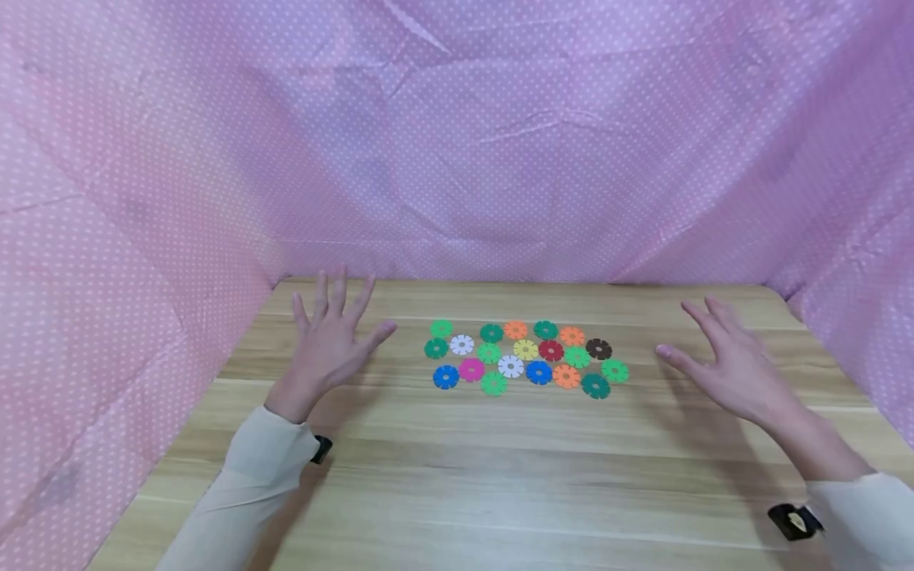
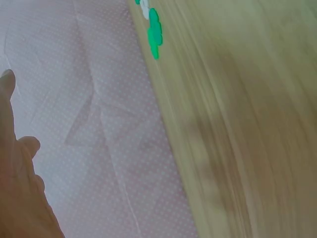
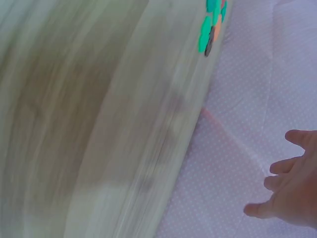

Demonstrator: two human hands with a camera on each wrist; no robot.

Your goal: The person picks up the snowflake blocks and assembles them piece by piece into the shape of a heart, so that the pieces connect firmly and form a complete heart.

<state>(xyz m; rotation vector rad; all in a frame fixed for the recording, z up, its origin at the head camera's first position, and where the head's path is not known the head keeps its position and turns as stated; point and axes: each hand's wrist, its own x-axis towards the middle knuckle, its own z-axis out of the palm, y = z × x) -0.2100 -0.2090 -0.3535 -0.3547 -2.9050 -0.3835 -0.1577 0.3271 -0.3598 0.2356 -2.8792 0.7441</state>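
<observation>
Several flat, notched plastic discs lie spread in rough rows at the middle of the table in the head view. Among them are a pink disc, a red disc, a yellow disc and a dark brown disc. To their left, my left hand hovers with fingers spread, holding nothing. My right hand is raised on the other side, fingers extended and thumb pointing toward the discs, also holding nothing. Neither hand touches a disc. Both wrist views catch only the edge of the group, with green discs at the top.
A wood-grain table fills the lower part of the head view. Pink dotted cloth hangs behind it and along both sides. Small black devices sit at the left wrist and right wrist.
</observation>
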